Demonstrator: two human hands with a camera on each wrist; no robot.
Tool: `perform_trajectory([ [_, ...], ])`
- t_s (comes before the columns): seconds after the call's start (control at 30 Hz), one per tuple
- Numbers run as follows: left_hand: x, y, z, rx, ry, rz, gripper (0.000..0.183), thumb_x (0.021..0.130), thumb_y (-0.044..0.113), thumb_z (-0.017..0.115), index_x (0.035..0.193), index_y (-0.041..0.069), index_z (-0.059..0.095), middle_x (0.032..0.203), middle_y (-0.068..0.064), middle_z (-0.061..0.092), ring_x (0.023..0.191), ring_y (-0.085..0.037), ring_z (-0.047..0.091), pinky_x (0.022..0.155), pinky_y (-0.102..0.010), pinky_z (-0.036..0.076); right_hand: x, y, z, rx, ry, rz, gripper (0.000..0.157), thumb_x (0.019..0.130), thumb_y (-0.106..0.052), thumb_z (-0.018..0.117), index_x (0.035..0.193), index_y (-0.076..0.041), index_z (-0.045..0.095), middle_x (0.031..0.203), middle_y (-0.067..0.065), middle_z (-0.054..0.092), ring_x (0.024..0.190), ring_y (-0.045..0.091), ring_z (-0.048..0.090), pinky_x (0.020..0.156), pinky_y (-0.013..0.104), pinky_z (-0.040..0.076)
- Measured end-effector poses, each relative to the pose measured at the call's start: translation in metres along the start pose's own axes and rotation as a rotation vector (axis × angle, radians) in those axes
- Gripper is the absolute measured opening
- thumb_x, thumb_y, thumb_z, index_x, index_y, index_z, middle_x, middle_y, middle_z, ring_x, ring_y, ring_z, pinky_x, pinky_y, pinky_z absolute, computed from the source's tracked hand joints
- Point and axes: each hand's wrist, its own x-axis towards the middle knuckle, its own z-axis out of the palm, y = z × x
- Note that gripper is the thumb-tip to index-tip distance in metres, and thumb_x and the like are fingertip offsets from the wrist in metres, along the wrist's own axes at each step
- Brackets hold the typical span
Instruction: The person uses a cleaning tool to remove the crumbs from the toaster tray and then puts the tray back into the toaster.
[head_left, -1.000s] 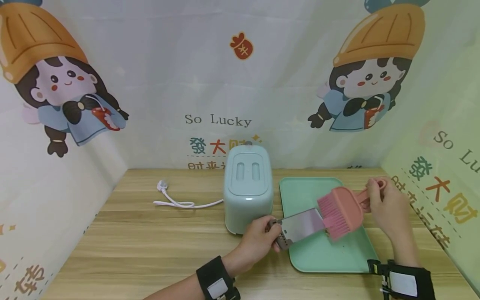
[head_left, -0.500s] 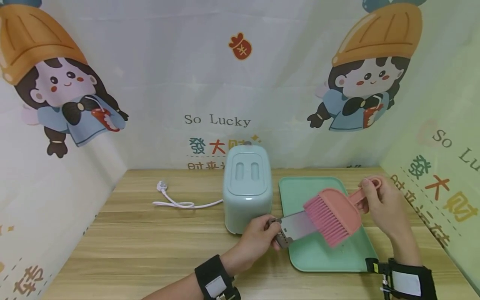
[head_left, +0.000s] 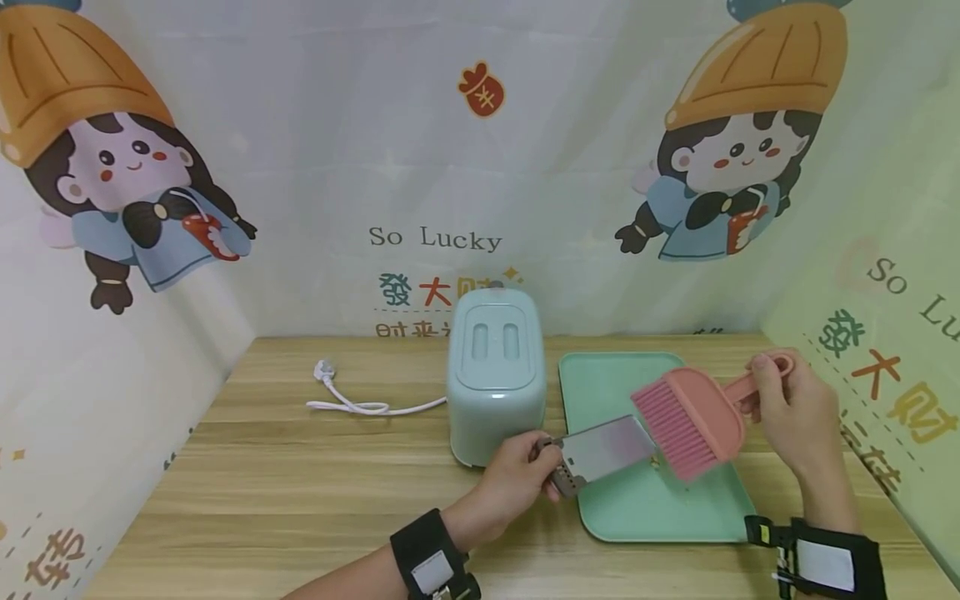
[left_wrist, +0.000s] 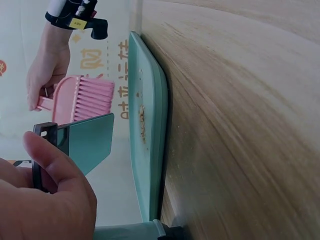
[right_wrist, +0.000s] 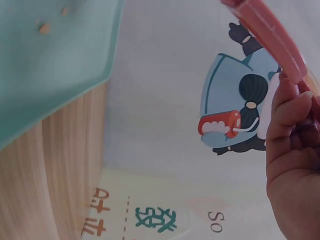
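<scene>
My left hand (head_left: 513,479) grips the dark end of a flat metal crumb tray (head_left: 609,451), which is held over the green serving tray (head_left: 622,521). In my right hand (head_left: 798,417) is the handle of a pink brush (head_left: 701,421). Its bristles hang just off the crumb tray's far end; whether they touch it I cannot tell. Brown crumbs (left_wrist: 142,122) lie on the serving tray in the left wrist view. Beside my left hand stands a mint toaster (head_left: 497,417). The right wrist view shows only part of the brush handle (right_wrist: 272,40).
A white power cord (head_left: 367,408) runs left from the toaster to its plug (head_left: 324,372) on the wooden table (head_left: 300,500). Printed cloth (head_left: 337,150) hangs behind and on both sides.
The brush first swept left across the crumb tray, then drew back right past its end, leaving the metal surface uncovered. My left hand and the crumb tray have hardly moved.
</scene>
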Motion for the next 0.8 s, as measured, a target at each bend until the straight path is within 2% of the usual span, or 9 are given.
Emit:
perform_trajectory([
  [0.17,0.0,0.001,0.0,-0.016,0.001,0.007,0.017,0.099,0.018,0.05,0.104,0.006,0.062,0.087,-0.005,0.063,0.064,-0.017,0.059,0.064,-0.033,0.051,0.001,-0.006,0.004,0.099,-0.07,-0.058,0.014,0.102,-0.017,0.047,0.099,-0.007,0.055,0.062,0.005,0.055,0.048,0.012,0.051,0.04,0.019,0.041],
  [0.3,-0.001,0.003,0.0,-0.027,0.005,0.013,0.017,0.098,0.017,0.05,0.103,0.006,0.062,0.085,-0.004,0.063,0.063,-0.016,0.059,0.065,-0.033,0.051,0.0,-0.001,0.006,0.078,-0.099,-0.066,0.014,0.101,-0.017,0.046,0.1,-0.005,0.054,0.063,0.005,0.055,0.048,0.014,0.051,0.039,0.02,0.04],
  [0.47,-0.002,0.003,0.001,-0.033,0.002,0.009,0.016,0.098,0.016,0.05,0.102,0.006,0.062,0.085,-0.005,0.063,0.064,-0.016,0.059,0.066,-0.033,0.051,-0.002,0.007,0.001,0.014,-0.065,-0.047,0.017,0.101,-0.018,0.047,0.098,-0.004,0.055,0.062,0.006,0.054,0.047,0.013,0.049,0.038,0.019,0.039],
  [0.6,-0.001,0.003,0.001,-0.026,0.006,0.004,0.016,0.098,0.016,0.05,0.103,0.006,0.061,0.086,-0.005,0.063,0.064,-0.016,0.059,0.066,-0.033,0.051,0.0,0.006,-0.002,-0.032,-0.023,-0.042,0.018,0.101,-0.019,0.047,0.098,-0.004,0.056,0.062,0.006,0.055,0.047,0.01,0.049,0.037,0.019,0.038],
  [0.8,-0.003,0.004,0.001,-0.011,0.011,0.018,0.015,0.097,0.015,0.051,0.101,0.006,0.061,0.086,-0.005,0.063,0.063,-0.017,0.059,0.065,-0.034,0.051,0.003,-0.004,0.003,-0.009,0.082,-0.004,0.022,0.101,-0.021,0.047,0.098,-0.002,0.056,0.063,0.008,0.059,0.047,0.005,0.052,0.039,0.014,0.041],
])
